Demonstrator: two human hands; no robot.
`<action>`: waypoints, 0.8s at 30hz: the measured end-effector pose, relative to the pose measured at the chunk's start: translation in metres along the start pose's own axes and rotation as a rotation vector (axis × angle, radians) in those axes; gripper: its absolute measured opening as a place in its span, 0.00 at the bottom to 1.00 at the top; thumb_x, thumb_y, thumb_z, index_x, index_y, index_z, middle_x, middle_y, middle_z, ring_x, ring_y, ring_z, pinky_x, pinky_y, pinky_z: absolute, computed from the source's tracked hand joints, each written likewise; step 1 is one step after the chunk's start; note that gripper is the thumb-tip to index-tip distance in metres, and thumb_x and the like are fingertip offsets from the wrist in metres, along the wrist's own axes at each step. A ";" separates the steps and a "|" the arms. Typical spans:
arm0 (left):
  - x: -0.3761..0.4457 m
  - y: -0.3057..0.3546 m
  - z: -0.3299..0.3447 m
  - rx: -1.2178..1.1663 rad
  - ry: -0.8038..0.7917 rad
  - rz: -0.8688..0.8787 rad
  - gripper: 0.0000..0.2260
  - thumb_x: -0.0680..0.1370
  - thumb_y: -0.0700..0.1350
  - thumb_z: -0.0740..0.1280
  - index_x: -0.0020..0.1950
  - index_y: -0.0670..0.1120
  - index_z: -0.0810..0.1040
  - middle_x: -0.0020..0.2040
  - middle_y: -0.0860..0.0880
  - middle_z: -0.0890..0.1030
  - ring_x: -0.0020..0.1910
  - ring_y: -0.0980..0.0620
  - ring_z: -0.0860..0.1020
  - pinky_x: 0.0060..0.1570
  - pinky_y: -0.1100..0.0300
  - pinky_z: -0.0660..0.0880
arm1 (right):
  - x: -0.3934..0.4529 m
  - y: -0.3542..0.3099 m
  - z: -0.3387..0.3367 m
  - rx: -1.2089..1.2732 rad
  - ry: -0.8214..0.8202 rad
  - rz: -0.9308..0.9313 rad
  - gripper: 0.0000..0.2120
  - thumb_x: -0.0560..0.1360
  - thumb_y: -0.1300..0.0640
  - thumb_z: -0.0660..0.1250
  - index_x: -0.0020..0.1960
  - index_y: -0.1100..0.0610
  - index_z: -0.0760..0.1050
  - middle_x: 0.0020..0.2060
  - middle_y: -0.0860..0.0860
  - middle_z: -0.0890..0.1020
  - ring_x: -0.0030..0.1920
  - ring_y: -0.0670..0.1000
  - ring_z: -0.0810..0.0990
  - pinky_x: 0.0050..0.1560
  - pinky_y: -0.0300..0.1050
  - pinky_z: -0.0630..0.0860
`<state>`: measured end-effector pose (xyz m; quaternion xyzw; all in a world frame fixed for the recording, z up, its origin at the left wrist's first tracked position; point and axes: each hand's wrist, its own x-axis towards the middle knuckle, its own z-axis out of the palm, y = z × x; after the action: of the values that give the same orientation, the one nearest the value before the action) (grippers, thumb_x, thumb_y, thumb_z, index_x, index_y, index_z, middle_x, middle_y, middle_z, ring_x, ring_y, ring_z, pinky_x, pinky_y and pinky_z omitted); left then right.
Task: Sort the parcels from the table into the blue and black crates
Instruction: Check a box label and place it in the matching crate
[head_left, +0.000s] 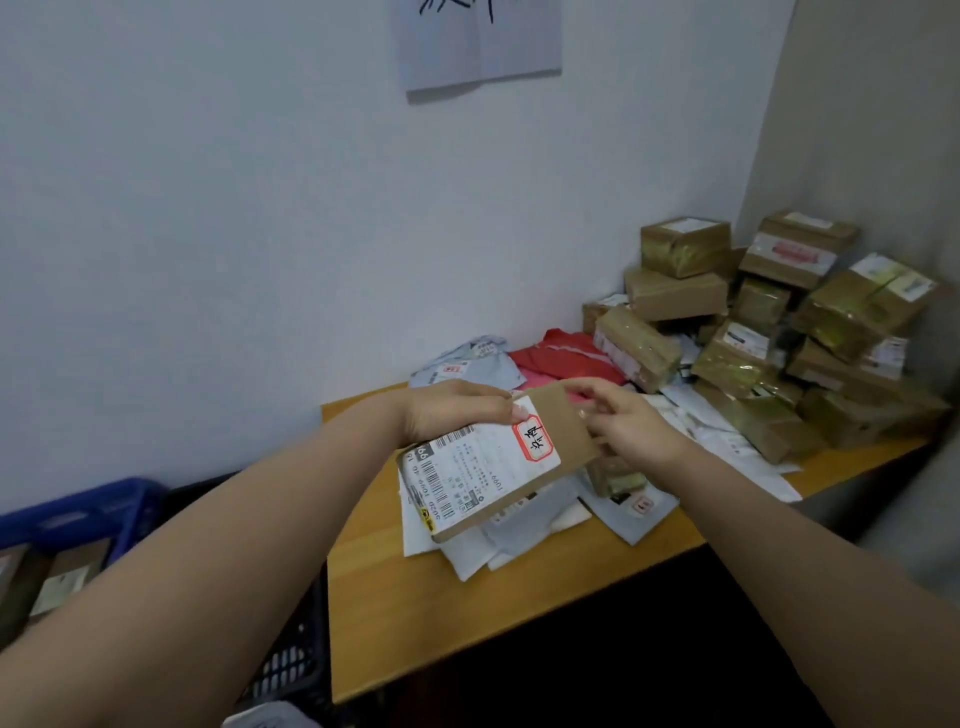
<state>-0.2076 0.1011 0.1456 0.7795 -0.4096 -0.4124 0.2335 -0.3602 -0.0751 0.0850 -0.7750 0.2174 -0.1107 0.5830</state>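
While both hands, left hand (457, 410) and right hand (631, 423), grip the parcel (498, 467) label-up, sorting is mid-check; next it likely goes left of them, to blue crate (104, 506) or black crate (291, 660).

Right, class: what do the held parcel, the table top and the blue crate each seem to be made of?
Held parcel: brown cardboard, matt, with a white printed paper label.
Table top: probably wood or wood-look laminate; orange-brown, smooth, with faint grain lines.
Blue crate: likely moulded plastic; uniform blue with a thick rim.
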 end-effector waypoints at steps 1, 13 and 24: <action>-0.005 -0.004 -0.001 -0.007 0.010 -0.028 0.28 0.66 0.67 0.68 0.61 0.54 0.79 0.52 0.48 0.85 0.52 0.47 0.83 0.57 0.50 0.77 | 0.001 0.000 0.003 -0.054 -0.044 -0.029 0.22 0.79 0.65 0.62 0.68 0.46 0.70 0.59 0.58 0.77 0.52 0.55 0.81 0.44 0.45 0.80; -0.057 -0.066 -0.014 0.055 -0.002 -0.274 0.27 0.63 0.70 0.68 0.51 0.51 0.82 0.42 0.52 0.85 0.41 0.54 0.83 0.43 0.60 0.76 | 0.008 -0.018 0.077 -0.498 -0.606 -0.237 0.54 0.69 0.68 0.70 0.76 0.35 0.40 0.76 0.42 0.51 0.72 0.40 0.59 0.53 0.26 0.66; -0.130 -0.141 -0.034 -0.016 0.107 -0.412 0.30 0.67 0.71 0.65 0.53 0.49 0.82 0.46 0.49 0.85 0.44 0.50 0.84 0.48 0.57 0.78 | -0.004 -0.056 0.194 -0.633 -0.601 -0.368 0.51 0.63 0.55 0.80 0.76 0.45 0.52 0.73 0.47 0.63 0.72 0.50 0.64 0.70 0.49 0.67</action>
<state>-0.1585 0.2888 0.1241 0.8657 -0.2255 -0.4124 0.1718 -0.2691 0.1055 0.0811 -0.9379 -0.0789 0.0883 0.3261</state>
